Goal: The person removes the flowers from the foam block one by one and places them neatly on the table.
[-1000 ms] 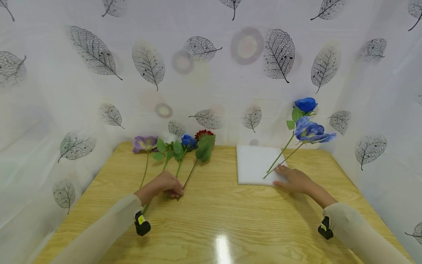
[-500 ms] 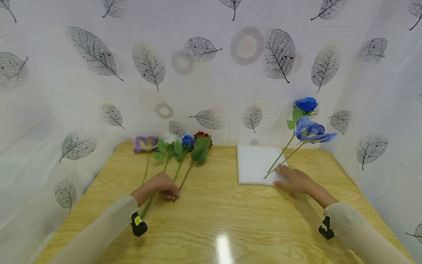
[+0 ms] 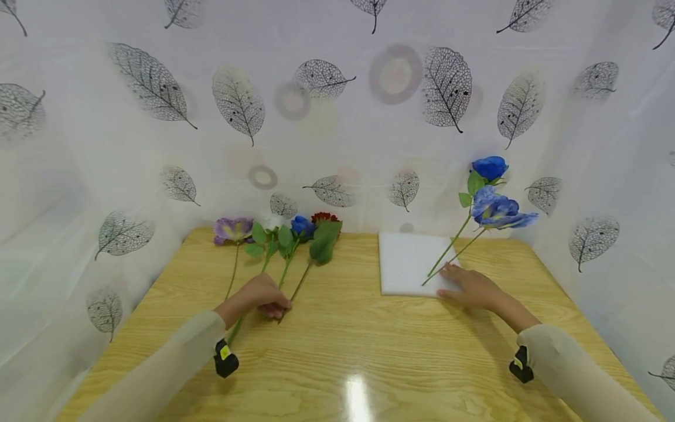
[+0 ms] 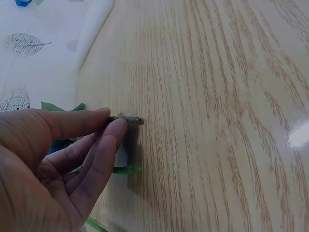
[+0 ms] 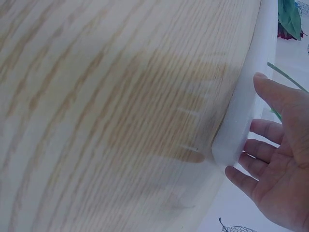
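Here, the left hand [image 3: 263,296] pinches a flower stem [image 3: 300,283]; across roomy counter [image 3: 340,334], the relaxed right hand [image 3: 471,287] touches a white board [image 3: 403,264] near the back edge.

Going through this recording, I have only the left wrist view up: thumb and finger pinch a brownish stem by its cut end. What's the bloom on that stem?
Observer: The head view shows it: the stem in the left hand runs up past a large green leaf to a red flower.

Operator: Got it. My view has no right hand in it; where is that one?

Observer: The right hand is at the near right corner of the white block, its fingers spread.
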{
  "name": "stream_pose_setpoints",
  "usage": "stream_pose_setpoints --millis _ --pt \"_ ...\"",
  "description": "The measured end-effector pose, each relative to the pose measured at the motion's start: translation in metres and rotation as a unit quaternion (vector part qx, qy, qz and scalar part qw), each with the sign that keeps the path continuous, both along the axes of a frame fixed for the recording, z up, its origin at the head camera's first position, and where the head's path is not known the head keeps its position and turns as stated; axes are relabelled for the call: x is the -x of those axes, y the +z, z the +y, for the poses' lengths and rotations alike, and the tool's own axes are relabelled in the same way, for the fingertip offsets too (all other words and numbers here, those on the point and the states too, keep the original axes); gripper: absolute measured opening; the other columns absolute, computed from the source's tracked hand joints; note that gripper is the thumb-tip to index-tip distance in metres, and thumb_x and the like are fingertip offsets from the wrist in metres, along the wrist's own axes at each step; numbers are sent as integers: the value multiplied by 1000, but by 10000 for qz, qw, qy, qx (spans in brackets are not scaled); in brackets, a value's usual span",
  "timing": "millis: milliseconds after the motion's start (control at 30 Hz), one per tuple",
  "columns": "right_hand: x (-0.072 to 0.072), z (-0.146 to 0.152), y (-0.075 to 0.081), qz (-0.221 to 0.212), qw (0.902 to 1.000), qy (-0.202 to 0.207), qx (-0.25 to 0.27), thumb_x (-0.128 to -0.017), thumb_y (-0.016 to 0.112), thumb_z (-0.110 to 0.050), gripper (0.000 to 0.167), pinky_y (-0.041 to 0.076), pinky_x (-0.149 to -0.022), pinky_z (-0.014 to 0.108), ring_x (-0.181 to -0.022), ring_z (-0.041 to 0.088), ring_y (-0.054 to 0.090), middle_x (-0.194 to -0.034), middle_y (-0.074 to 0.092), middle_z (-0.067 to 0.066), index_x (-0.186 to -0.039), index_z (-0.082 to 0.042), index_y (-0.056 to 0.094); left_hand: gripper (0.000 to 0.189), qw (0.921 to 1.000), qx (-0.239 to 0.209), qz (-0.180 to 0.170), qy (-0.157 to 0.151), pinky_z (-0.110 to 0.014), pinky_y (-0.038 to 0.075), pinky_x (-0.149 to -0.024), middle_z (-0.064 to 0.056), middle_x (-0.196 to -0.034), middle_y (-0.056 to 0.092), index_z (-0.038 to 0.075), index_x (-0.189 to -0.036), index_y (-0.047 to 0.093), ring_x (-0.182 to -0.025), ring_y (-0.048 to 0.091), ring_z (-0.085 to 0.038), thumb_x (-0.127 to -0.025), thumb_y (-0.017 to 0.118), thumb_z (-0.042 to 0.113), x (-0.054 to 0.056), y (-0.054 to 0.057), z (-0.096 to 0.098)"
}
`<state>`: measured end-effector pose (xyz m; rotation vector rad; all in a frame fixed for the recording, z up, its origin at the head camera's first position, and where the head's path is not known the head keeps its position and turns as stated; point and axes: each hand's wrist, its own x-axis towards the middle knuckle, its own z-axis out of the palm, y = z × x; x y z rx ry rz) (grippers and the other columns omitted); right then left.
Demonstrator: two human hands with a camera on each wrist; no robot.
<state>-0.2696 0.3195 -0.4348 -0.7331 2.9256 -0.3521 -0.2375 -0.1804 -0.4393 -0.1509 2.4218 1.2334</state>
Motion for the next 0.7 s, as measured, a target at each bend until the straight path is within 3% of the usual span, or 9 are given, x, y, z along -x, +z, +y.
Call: stream_pose_setpoints --millis 367,567,700 --pt "0 -2 1 -12 10000 19 -9 -98 65 -44 71 39 -107 68 -139 55 41 -153 39 36 -145 7 50 14 9992 340 90 197 -27 58 -52 -4 -52 67 -4 -70 76 -45 63 -10 -80 81 5 -1 6 -3" --pt "0 -1 1 -15 10000 18 -35 -98 65 -45 71 40 -107 68 -138 55 42 -152 40 36 -145 8 50 11 9987 244 26 447 -27 59 -53 -4 -53 68 -6 -73 76 -45 64 -10 -79 81 3 0 5 -14" --pt "0 -1 1 -41 10000 12 -23 -98 65 -45 72 40 -107 68 -138 56 41 -152 40 36 -145 8 50 12 9988 269 -2 399 -27 58 -52 -4 -53 68 -5 -73 76 -45 64 -11 -79 82 4 2 5 -18"
